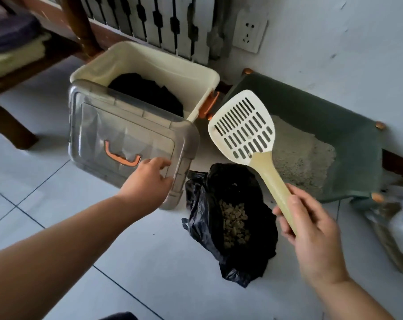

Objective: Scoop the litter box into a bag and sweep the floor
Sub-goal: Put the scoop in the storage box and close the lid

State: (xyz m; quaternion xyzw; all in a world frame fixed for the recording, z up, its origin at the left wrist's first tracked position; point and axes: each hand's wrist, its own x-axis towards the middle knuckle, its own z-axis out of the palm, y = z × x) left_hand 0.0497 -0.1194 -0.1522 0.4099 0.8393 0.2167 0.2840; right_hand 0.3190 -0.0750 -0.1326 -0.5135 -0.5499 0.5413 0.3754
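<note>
Two hands: fingers of our left hand (147, 181) curl over the grey lid (126, 139); our right hand (311, 232) grips the scoop (260, 158) by its handle.
Bag (232, 255): black, open on the floor near us, clumps inside, below the scoop.
Litter box (348, 139): green, far right, beside the wall.

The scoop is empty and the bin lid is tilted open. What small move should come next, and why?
Probably lower the scoop into the open bin: the left hand holds its lid tilted aside, the scoop is empty, and the black bag already holds clumps.
</note>
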